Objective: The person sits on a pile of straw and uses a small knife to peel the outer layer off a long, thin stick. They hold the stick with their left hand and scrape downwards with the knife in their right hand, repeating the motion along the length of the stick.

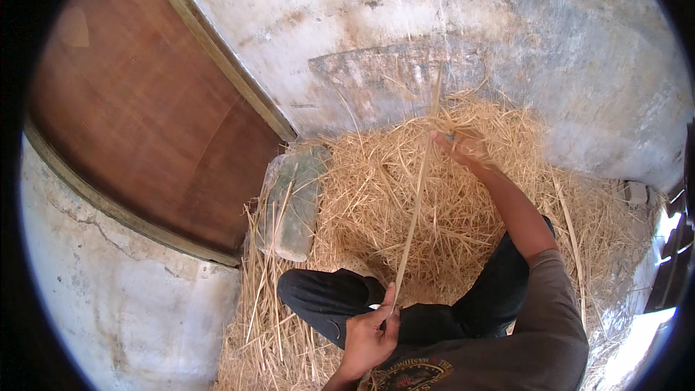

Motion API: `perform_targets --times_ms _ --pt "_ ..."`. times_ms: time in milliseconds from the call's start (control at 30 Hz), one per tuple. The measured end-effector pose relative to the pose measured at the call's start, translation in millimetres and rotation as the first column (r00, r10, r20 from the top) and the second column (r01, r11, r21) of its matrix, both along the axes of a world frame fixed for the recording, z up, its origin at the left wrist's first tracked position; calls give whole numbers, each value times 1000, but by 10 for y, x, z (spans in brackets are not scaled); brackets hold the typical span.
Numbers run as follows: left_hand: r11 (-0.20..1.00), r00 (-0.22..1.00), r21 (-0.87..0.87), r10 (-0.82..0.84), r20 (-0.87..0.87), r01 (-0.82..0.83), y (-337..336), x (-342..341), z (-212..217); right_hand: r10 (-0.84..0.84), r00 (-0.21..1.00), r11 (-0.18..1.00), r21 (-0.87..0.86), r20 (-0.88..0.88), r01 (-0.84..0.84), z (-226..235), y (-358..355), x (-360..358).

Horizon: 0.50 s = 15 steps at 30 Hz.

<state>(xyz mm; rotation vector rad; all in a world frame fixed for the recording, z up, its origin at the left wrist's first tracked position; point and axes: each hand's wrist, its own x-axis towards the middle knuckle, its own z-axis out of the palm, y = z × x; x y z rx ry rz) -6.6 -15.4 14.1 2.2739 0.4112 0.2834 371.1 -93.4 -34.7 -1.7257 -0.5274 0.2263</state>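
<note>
A long, thin, pale bamboo strip [417,206] runs from my lap up and away toward the wall. Its near end is pinched between the thumb and fingers of my left hand [369,340], in front of my body. Stretched far forward, my right hand [469,147] is closed beside the strip's far part. A small bluish bit shows at its fingers, but motion blur hides what it grips. Thin curled shavings lie around that hand. Beneath the strip spreads a big heap of straw-coloured shavings [463,224].
A greyish-green stone block [298,203] lies left of the heap, with loose strips across it. A brown door panel [159,116] in a wooden frame stands at the left. The stained whitewashed wall [405,43] closes off the far side. My bent legs [322,300] flank the heap.
</note>
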Motion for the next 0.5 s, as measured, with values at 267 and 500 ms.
perform_targets --times_ms 267,500 --pt "782 988 -610 154 -15 -131 98 19 -295 84 820 854 -465 567 234 26 53 -143" --pt "291 971 -956 237 31 -40 122 137 -173 670 643 627 -747 371 -223 398 -19 -1416"
